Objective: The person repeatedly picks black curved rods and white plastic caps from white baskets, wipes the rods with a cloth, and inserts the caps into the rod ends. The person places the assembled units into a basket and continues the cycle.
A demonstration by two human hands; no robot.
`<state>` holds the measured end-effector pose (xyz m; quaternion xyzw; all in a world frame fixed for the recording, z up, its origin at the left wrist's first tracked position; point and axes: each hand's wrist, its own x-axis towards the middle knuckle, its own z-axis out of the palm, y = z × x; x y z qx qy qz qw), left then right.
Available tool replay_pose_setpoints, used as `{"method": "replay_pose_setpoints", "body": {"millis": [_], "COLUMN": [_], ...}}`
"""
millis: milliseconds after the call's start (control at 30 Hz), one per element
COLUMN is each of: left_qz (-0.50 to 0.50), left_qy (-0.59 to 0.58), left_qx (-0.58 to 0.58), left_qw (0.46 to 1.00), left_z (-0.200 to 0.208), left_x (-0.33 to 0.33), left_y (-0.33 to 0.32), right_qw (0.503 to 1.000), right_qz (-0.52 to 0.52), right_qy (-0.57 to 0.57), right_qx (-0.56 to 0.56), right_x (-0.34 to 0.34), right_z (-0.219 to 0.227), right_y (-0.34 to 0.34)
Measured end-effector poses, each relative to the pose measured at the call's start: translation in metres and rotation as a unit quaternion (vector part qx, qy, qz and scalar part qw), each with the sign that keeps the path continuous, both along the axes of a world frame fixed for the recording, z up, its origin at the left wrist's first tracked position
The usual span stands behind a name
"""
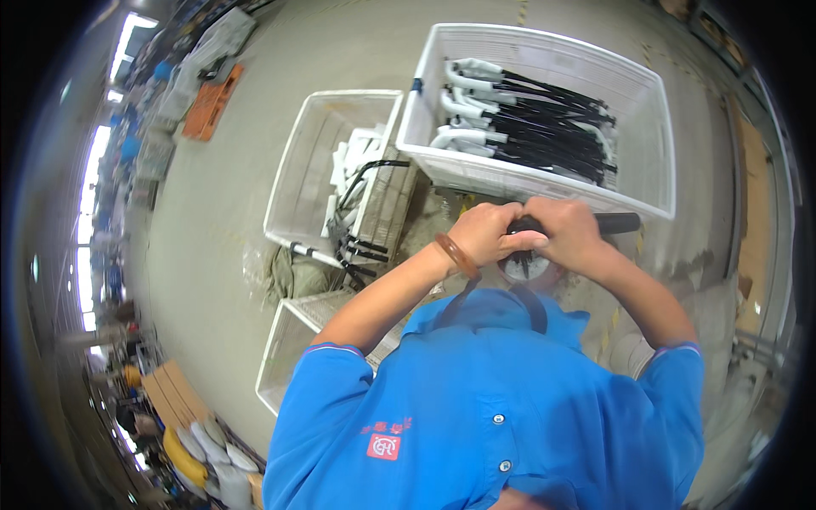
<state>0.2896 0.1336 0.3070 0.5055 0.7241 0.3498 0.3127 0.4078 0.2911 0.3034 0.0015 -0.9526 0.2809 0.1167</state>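
Note:
My two hands meet just in front of my chest, with fingers curled and thumbs close together. A dark tube-shaped piece with a thick black end sticks out to the right past my right hand, which is closed on it. My left hand, a brown bangle at its wrist, is closed against the dark part showing between the hands. Fingers cover most of the piece, so its full shape is hidden. Below the hands, partly covered, is a round object with a pale face and dark middle.
Beyond my hands a large white crate holds many black rods with white curved ends. To its left, another white crate contains white pieces; black bent tubes lean over its edge. Nearer stands a third crate. An orange pallet lies farther left.

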Motion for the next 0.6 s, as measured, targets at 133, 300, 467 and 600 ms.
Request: {"method": "replay_pose_setpoints", "body": {"millis": [133, 300, 467, 600], "left_qz": [-0.051, 0.017, 0.067, 0.172], "left_qy": [0.0, -0.338, -0.569, -0.597], "left_qx": [0.067, -0.041, -0.007, 0.013], "left_qw": [0.996, 0.94, 0.82, 0.784], "left_z": [0.018, 0.031, 0.029, 0.015], "left_x": [-0.037, -0.03, 0.011, 0.031], "left_y": [-0.038, -0.083, -0.116, -0.127], "right_qw": [0.989, 0.99, 0.988, 0.994], "right_qz": [0.016, 0.057, 0.037, -0.007], "right_qy": [-0.031, 0.018, 0.029, 0.057], "right_qx": [-0.144, -0.131, -0.149, -0.097], "right_x": [-0.007, -0.023, -0.034, -0.043], "right_z": [0.059, 0.08, 0.052, 0.019], "right_y": [0.048, 0.088, 0.078, 0.062]}}
